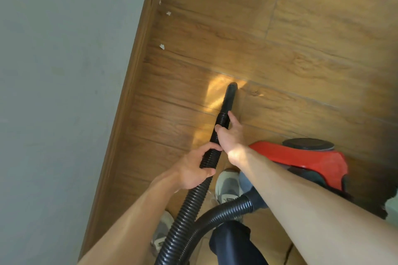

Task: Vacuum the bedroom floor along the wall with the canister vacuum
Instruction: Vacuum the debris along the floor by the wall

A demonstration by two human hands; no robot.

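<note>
- Right now the left hand (198, 168) is wrapped around the ribbed black hose (187, 206), fingers curled over the top and thumb beneath.
- The right hand (231, 133) grips the same hose just ahead of the left, close behind the smooth black nozzle (229, 97).
- The nozzle points forward and down, its tip at or just above the wooden floor (301, 49) — contact cannot be confirmed. It sits apart from the baseboard (129, 92) and not against it.
- Behind the hands the hose loops back past a grey shoe (228, 187) to the canister vacuum (301, 157), a red body with a dark round top, resting on the floor to the person's right.
- Progress looks partial at best: several white paper scraps (162, 46) lie in a row along the baseboard below the grey wall (64, 71), all well ahead of the nozzle.
- What is left, by this view, is to bring the nozzle in beside the baseboard and work forward over the scraps; the boards near the feet show no litter.
</note>
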